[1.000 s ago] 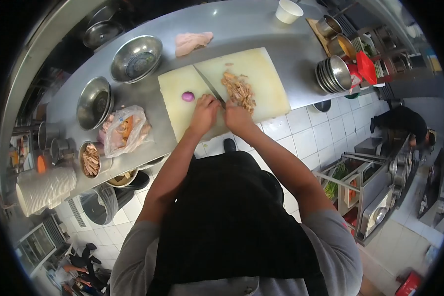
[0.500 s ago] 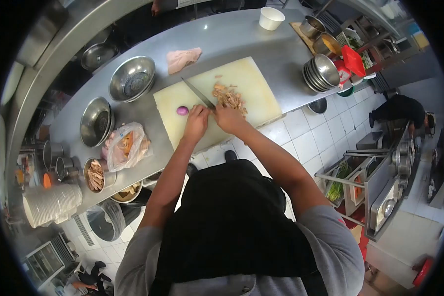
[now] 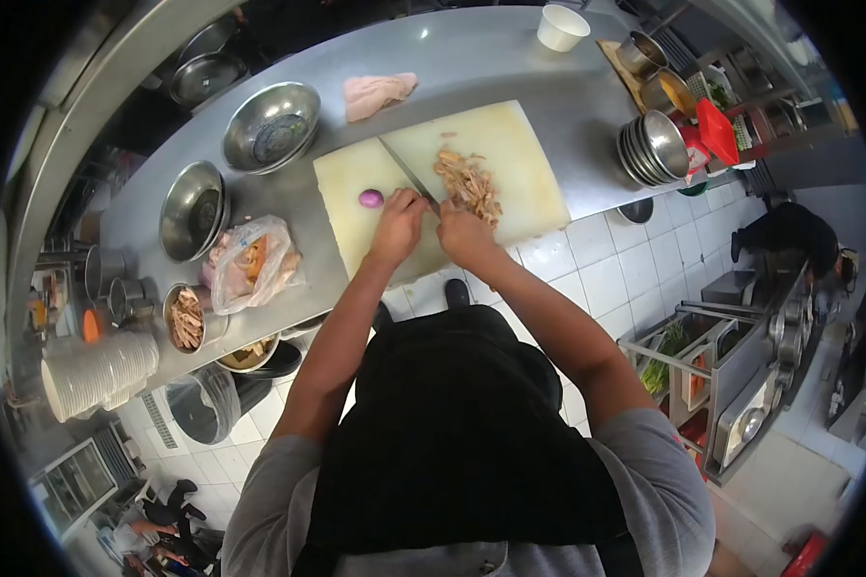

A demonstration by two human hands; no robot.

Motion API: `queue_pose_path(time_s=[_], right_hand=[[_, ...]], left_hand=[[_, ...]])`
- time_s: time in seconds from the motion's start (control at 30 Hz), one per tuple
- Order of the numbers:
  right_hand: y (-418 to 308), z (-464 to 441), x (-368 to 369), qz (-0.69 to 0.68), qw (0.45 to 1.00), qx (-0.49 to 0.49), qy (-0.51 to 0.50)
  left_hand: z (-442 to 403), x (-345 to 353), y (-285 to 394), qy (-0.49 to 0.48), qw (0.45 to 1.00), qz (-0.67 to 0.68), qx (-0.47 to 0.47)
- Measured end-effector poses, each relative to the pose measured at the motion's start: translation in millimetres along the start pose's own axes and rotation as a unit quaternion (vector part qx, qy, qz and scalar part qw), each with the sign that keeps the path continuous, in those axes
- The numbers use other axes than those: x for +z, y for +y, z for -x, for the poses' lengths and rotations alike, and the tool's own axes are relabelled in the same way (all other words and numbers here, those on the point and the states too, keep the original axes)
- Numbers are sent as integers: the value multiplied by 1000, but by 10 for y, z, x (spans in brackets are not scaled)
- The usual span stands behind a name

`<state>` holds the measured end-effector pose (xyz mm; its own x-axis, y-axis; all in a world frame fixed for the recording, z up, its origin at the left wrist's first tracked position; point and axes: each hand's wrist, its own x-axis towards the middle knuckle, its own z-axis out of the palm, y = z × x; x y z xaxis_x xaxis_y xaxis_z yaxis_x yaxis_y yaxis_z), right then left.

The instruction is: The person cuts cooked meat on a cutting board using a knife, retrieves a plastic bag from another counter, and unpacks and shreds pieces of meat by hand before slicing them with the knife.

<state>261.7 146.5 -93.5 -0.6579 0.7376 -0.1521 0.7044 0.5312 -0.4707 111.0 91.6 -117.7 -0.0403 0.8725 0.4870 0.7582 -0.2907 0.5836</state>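
Observation:
My right hand (image 3: 466, 237) grips a knife (image 3: 406, 170), whose blade slants away across the white cutting board (image 3: 342, 178). Close by on the left, my left hand (image 3: 400, 227) has its fingers curled together near the blade. What they hold, if anything, is hidden. A small purple onion (image 3: 370, 198) sits on the board just beyond my left hand. Shredded cooked meat (image 3: 467, 183) lies in a pile right of the blade, partly behind my right hand.
Metal bowls (image 3: 277, 113) and a plastic bag of raw meat (image 3: 255, 264) stand left of the board. Pale raw meat (image 3: 379, 94) lies behind it. Stacked bowls (image 3: 666, 139) and a red scale (image 3: 714, 135) are at right. Another person (image 3: 794, 238) bends over far right.
The camera view has shifted slightly, so the table and board appear farther right. Both hands stay close together at the board's near side, the knife still in my right hand.

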Motion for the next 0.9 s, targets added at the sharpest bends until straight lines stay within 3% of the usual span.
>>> queue_pose_path(time_s=[0.17,0.27,0.33,0.47,0.53,0.67,0.73,0.9], right_hand=[[-13,-301,24,-13,1000,3,12],[59,-222,23,-15,995,-40,93],[8,-20,-103,-48,995,-11,88],[-12,405,5,-81,996,31,1],[-37,514,41,-84,996,40,2],[24,546,145,-100,994,43,-9],[46,549,199,-112,993,22,23],[46,492,186,-113,993,22,10]], left_hand=[[-35,-4,-27,-23,1000,4,4],[-16,-65,19,-36,999,22,-6],[-59,-172,229,35,989,81,-120],[-496,-140,623,11,998,59,-27],[-749,88,604,-127,989,16,68],[-964,524,454,-192,972,-83,105],[-1022,547,499,-255,954,-139,67],[-1042,509,579,-277,953,-118,29]])
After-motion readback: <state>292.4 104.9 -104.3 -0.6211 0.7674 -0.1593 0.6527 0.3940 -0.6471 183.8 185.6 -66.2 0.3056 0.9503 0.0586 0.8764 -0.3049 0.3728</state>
